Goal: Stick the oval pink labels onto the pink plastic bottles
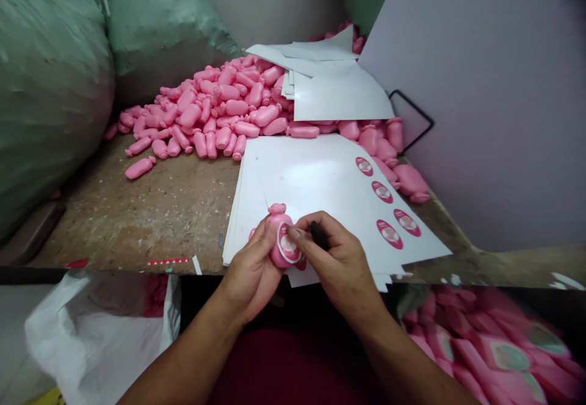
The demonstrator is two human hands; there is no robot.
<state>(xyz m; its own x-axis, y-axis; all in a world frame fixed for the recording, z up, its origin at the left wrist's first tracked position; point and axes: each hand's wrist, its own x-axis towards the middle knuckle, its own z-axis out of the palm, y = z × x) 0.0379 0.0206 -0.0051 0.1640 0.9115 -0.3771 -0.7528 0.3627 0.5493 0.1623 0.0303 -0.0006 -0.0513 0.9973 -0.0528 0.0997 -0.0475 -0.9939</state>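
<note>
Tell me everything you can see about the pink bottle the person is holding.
It's a small, plump pink bottle, smooth and matte like molded plastic, with a short stubby neck pointing away from the person. A round label with a darker pink rim sits on its face. The left hand cradles it from below, the right hand's fingertips touch it beside the label, and it is held over white label sheets.

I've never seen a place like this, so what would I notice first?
The big heap of pink bottles on the table catches your eye first. Right in front, the left hand holds a bottle, and the right hand, gripping a black tool, touches its round label. Beside them lie white sheets with pink labels.
</note>
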